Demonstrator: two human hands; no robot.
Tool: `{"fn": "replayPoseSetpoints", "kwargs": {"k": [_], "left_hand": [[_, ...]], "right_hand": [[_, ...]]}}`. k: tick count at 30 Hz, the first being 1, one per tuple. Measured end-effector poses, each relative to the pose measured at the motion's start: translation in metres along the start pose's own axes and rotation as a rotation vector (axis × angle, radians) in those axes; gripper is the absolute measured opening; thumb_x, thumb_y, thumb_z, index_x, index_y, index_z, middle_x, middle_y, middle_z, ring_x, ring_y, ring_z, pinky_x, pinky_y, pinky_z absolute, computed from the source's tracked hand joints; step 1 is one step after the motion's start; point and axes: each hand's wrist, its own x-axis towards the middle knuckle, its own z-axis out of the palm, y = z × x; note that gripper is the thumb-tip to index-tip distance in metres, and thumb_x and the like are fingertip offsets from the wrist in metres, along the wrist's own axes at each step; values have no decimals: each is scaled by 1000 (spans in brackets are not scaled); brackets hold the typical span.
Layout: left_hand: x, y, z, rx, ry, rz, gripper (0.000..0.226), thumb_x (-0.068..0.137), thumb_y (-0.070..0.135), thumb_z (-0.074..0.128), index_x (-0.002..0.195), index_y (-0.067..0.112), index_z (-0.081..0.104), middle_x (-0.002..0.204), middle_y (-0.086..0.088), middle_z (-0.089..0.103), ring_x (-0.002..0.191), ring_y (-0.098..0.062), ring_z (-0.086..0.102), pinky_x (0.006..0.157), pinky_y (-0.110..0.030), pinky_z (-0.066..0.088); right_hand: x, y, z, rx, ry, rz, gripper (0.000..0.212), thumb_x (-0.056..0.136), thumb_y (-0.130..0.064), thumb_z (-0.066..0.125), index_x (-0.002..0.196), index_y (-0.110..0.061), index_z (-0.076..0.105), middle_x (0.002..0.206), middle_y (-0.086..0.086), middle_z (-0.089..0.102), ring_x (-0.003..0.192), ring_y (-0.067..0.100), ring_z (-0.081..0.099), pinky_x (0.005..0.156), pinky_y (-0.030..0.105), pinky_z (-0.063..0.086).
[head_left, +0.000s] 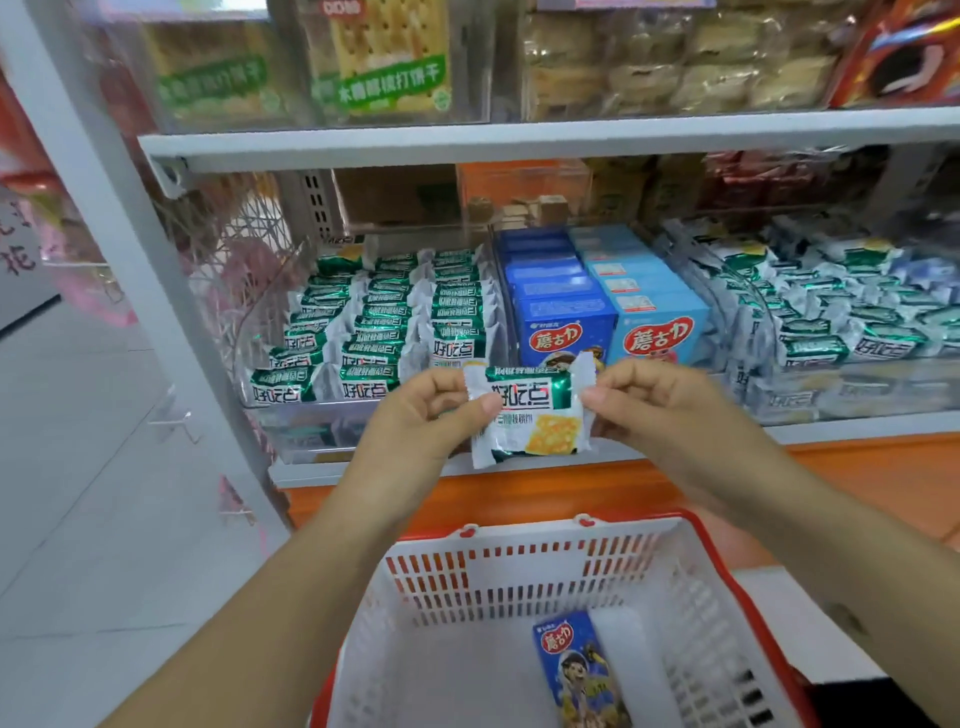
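Observation:
A small green and white cracker packet (530, 415) hangs in front of the shelf, held at both top corners. My left hand (426, 410) pinches its left edge and my right hand (649, 400) pinches its right edge. Below my arms stands a white shopping basket (519, 582) with a red rim. Inside it lies one dark blue snack box (576, 670).
A clear bin (291, 421) behind the packet holds several rows of the same green packets (374, 322). Blue boxes (602, 312) stand to its right, then more green packets (831, 312). An upper shelf (467, 140) carries cracker packs. Grey floor lies to the left.

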Motion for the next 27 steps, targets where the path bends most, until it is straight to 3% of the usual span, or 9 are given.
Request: {"fn": "replayPoseSetpoints", "kwargs": {"k": [1,3,5,9,11,15,18,22,27], "left_hand": [[1,-3,4,-19,-3,-27,26,68,36,70,84,18,62,65,11,63,66,-6,59,81,-28,47],[1,-7,12,-35,-3,-58,10,86,26,63,82,17,59,54,14,60,53,2,54,64,-14,46],[1,-12,17,8,23,-76,11,93,20,56,83,16,58,48,16,56,45,5,48,54,-12,40],[4,-18,21,97,44,-110,13,90,24,60,93,11,64,81,-2,72,74,-13,63,79,-34,52],[2,-19,22,131,57,-125,13,90,25,61,91,12,64,84,-7,72,76,-18,63,82,-40,50],[-2,-16,21,212,87,-73,16,89,26,62,94,11,64,80,-5,71,72,-13,61,75,-29,50],[-9,-5,19,97,47,-98,22,83,28,64,102,17,64,68,12,67,58,0,60,74,-23,51],[-15,4,15,-157,-45,-251,40,66,23,67,105,19,63,94,1,63,70,-10,65,74,-22,57],[-16,6,12,-304,-13,-372,40,66,16,65,105,15,63,70,8,69,56,-6,65,75,-26,58]], "right_hand": [[1,1,-2,51,-17,23,10,83,-18,62,73,-13,63,70,0,68,69,10,63,75,18,54],[1,4,-4,50,-38,33,14,89,-14,57,78,-7,61,76,8,67,72,14,62,78,22,54],[-1,6,-5,-55,-46,31,18,93,-15,54,86,2,58,79,14,67,73,16,63,81,26,52],[-5,8,-9,-155,-42,53,21,96,-17,51,93,2,56,92,19,70,83,28,68,84,31,54],[-5,11,-9,-134,-40,75,16,96,-16,52,89,-1,56,94,22,69,91,34,67,89,37,54],[-4,18,-8,-76,-10,119,13,95,-15,54,87,-5,59,80,14,70,73,27,67,88,38,53],[-2,22,-12,-59,25,139,17,95,-18,54,84,-7,60,80,16,68,69,16,64,86,38,52],[-3,22,-10,140,12,178,16,90,-17,58,84,-3,61,84,17,62,70,15,61,71,26,56],[-5,16,-13,336,-152,270,48,70,-17,67,114,2,60,90,10,62,65,11,59,93,38,53]]}}
